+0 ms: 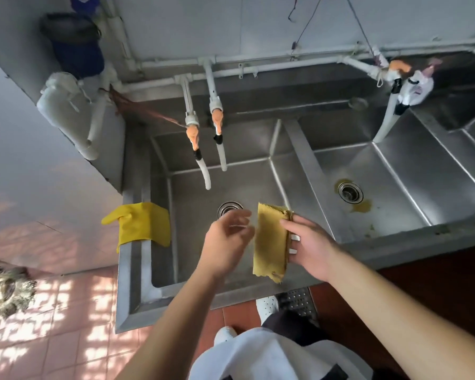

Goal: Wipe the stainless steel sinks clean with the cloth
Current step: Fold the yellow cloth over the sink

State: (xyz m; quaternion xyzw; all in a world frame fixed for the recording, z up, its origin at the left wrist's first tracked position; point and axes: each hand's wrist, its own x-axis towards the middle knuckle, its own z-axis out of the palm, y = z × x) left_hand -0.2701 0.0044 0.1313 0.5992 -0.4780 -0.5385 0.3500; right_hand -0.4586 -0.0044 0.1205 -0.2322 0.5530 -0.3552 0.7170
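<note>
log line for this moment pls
right hand holds folded cloth | left hand open beside it | above left sink | wiping not begun

Cloth (270,242): mustard-yellow, folded into a long strip, frayed near end; held upright above the left sink's near edge.
Left sink (192,193): stainless steel, round drain.
Right sink (395,187): stainless steel, yellowish stains around drain.

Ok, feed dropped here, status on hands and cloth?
Right hand holds folded cloth over left sink. Left hand open beside it. Nothing blocking.
</note>
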